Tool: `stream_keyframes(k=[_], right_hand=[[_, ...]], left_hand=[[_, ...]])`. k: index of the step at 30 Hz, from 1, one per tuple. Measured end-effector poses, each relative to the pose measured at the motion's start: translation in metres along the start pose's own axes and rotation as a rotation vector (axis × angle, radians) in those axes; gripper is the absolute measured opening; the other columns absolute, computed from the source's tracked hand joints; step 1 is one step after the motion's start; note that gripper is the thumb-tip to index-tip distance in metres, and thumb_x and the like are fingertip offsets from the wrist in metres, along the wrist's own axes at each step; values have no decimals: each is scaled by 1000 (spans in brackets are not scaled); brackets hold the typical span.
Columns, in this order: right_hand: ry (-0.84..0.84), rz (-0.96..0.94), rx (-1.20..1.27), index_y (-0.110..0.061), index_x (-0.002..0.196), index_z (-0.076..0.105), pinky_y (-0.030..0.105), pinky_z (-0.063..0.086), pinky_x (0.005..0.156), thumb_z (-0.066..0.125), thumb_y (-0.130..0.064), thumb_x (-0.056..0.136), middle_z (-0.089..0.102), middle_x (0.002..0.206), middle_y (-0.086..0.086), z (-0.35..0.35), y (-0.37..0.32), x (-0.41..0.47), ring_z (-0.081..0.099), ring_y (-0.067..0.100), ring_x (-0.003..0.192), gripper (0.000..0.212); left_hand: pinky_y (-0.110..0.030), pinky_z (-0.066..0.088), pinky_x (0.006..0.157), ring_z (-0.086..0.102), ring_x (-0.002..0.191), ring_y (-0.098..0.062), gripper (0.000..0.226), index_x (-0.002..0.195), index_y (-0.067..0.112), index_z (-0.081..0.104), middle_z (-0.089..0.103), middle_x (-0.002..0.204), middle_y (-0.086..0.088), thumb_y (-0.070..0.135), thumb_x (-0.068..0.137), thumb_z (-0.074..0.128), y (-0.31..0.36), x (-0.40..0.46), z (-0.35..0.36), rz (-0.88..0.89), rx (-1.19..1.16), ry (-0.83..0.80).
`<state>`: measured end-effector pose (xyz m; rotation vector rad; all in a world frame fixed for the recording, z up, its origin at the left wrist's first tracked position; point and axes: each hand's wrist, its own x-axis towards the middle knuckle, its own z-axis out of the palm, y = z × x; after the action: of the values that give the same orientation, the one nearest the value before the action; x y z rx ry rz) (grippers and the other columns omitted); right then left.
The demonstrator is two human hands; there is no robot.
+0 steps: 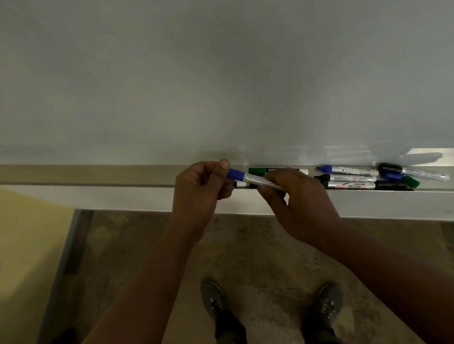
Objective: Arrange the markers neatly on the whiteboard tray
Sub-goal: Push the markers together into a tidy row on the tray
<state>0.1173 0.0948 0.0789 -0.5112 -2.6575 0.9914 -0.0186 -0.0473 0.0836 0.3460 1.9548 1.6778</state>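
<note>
My left hand (200,188) and right hand (295,196) meet at frame centre, fingers of both closed around one blue-capped marker (246,179). Its long axis slopes down-right, cap toward upper left. The whiteboard tray (86,171) holds a green marker (261,170) behind it and a jumbled pile of markers (369,176) at right.

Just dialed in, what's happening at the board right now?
A person holds a blue-capped clear marker between both hands: the left hand pinches the cap end, the right hand grips the barrel, just above the long metal whiteboard tray. More markers lie jumbled in the tray's right part.
</note>
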Motion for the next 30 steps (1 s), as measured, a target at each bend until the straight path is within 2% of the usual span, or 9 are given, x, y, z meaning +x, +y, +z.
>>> stream_keyframes(k=[3, 5, 10, 14, 20, 22, 25, 28, 30], right_hand=[[14, -19, -22, -24, 101, 68, 30, 49, 59, 53, -41, 97, 62, 80, -11, -9, -9, 2, 54, 6, 67, 23], [27, -60, -45, -24, 98, 69, 31, 50, 57, 53, -44, 97, 64, 76, -9, -15, -16, 4, 55, 7, 63, 26], [45, -158, -91, -21, 88, 70, 29, 46, 48, 53, -40, 98, 60, 62, -7, -28, -29, 3, 51, 10, 52, 28], [68, -175, -62, -21, 80, 67, 24, 40, 45, 56, -37, 97, 55, 59, -9, -28, -33, 3, 48, 8, 49, 26], [22, -133, -40, -26, 85, 64, 21, 39, 47, 49, -42, 99, 53, 61, -13, -15, -16, 6, 47, 1, 52, 26], [-26, -89, -56, -29, 87, 61, 23, 41, 50, 46, -43, 100, 52, 64, -14, -6, -9, 10, 46, 0, 56, 24], [-90, -80, -52, -29, 93, 58, 26, 39, 53, 43, -37, 102, 50, 72, -15, 9, -1, 13, 46, 1, 64, 20], [-179, -75, -28, -20, 123, 58, 29, 42, 62, 43, -24, 102, 57, 90, -4, 23, 1, 14, 49, 11, 77, 26], [-223, -60, -36, -15, 134, 53, 33, 46, 71, 45, -16, 101, 61, 99, 4, 29, 2, 16, 51, 17, 85, 34]], left_hand=[[-12, 45, 56, 55, 51, -2, 45, 71, 23, 63, 60, 55, 2, 50, 100, 41, 5, -5, 6, 122, 319, 40], [-8, 37, 53, 49, 46, 0, 54, 60, 25, 52, 48, 48, 8, 57, 97, 29, 10, -9, 10, 162, 423, 95], [-9, 35, 47, 47, 41, -1, 59, 53, 23, 47, 43, 40, 9, 55, 97, 26, 13, -14, 11, 176, 432, 176], [-21, 34, 49, 49, 43, 0, 56, 54, 24, 48, 46, 41, 8, 47, 103, 31, 12, -15, 11, 182, 449, 217], [-25, 36, 55, 47, 47, -2, 50, 61, 26, 48, 45, 49, 8, 45, 104, 30, 13, -12, 13, 201, 507, 93], [-24, 40, 58, 48, 51, -2, 44, 74, 21, 53, 51, 59, 6, 49, 102, 34, 7, -11, 15, 127, 436, 40], [-26, 55, 65, 64, 65, -8, 30, 92, 14, 59, 64, 74, -1, 42, 98, 51, -4, -8, 14, -89, 95, 22], [-30, 57, 74, 68, 81, -18, 10, 98, 10, 59, 66, 90, -8, 19, 95, 62, -16, 3, 5, -180, -169, 106], [-30, 58, 72, 69, 84, -19, 20, 106, 7, 54, 64, 99, -14, 16, 92, 66, -24, 11, 0, -189, -186, 208]])
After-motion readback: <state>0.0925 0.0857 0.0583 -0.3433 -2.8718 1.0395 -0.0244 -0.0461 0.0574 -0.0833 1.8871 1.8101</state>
